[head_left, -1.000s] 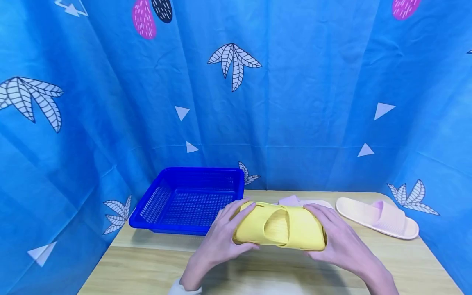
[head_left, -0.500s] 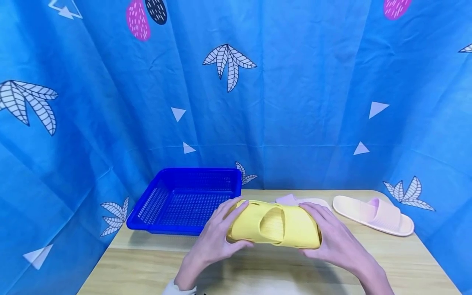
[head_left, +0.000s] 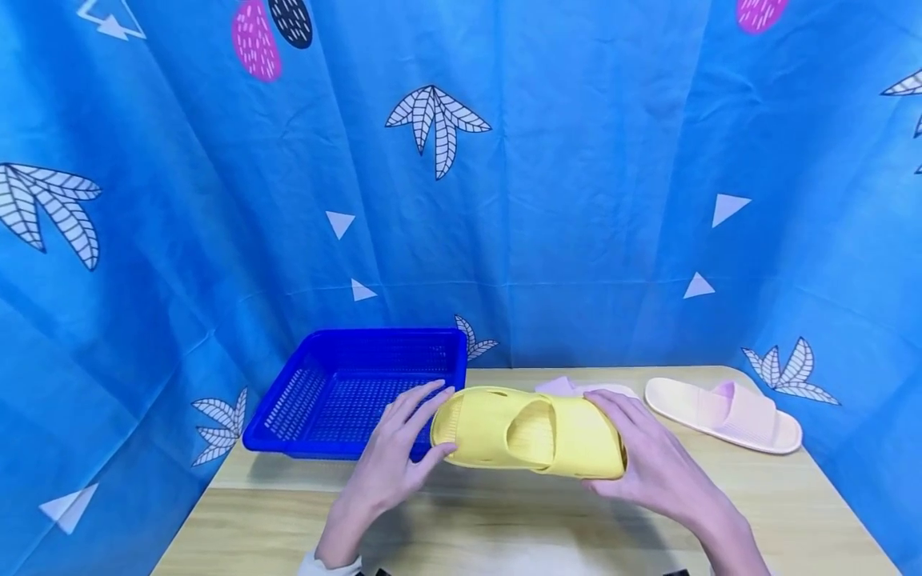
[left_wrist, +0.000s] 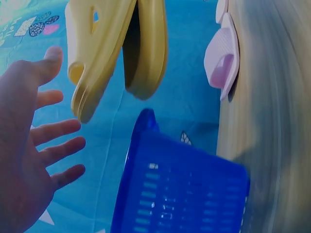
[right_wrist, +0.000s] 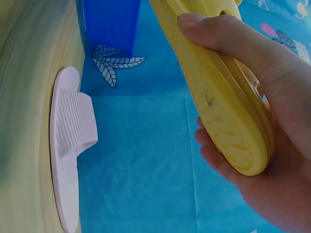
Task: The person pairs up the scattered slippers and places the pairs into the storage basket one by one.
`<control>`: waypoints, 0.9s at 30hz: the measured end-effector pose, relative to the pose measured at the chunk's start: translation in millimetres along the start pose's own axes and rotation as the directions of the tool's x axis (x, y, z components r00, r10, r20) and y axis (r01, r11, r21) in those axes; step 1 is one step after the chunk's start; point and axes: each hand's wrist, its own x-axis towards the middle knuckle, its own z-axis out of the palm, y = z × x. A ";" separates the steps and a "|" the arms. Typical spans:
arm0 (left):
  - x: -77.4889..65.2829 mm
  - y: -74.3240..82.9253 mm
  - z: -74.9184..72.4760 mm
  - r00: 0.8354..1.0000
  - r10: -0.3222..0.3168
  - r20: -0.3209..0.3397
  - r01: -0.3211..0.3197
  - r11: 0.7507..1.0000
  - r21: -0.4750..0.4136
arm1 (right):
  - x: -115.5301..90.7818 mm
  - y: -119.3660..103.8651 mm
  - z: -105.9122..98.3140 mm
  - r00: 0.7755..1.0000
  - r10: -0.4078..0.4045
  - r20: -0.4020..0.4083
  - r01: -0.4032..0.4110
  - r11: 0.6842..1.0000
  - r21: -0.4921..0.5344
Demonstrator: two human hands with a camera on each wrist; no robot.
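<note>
A pair of yellow slippers (head_left: 479, 428) is held up above the wooden table, one against the other. My right hand (head_left: 648, 460) grips their right end, thumb on the near side and fingers curled round the far side. The sole and thumb show in the right wrist view, where the slippers (right_wrist: 218, 111) slant upward. My left hand (head_left: 389, 452) is at the other end of the pair, its fingers spread. In the left wrist view the left hand (left_wrist: 29, 131) stands apart from the slippers (left_wrist: 99, 43), and two separate yellow ends hang there.
A blue mesh basket (head_left: 288, 445) stands at the back left of the table (head_left: 238, 520). At the back right lies a pale pink slipper (head_left: 749, 420); another pinkish slipper (head_left: 615, 390) is partly hidden behind the yellow pair. A patterned blue curtain (head_left: 576, 200) hangs behind and at both sides.
My left hand has let go of the yellow slippers' left end and shifted left, uncovering it. The right hand keeps its grip. The whole head view has drifted slightly.
</note>
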 end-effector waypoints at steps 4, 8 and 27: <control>-7.1 -8.6 -6.0 0.999 -0.006 -0.045 0.007 1.000 0.027 | 1.3 0.1 0.1 1.000 0.009 0.018 -0.009 1.000 0.000; -11.0 -15.0 -11.2 0.996 -0.020 -0.084 0.024 0.999 0.040 | -0.3 0.2 0.0 0.999 0.027 0.030 -0.027 1.000 -0.004; -19.6 -42.7 -26.9 0.984 -0.086 -0.157 0.105 0.988 0.115 | -2.3 4.1 -2.5 0.999 0.049 0.010 -0.049 0.999 -0.002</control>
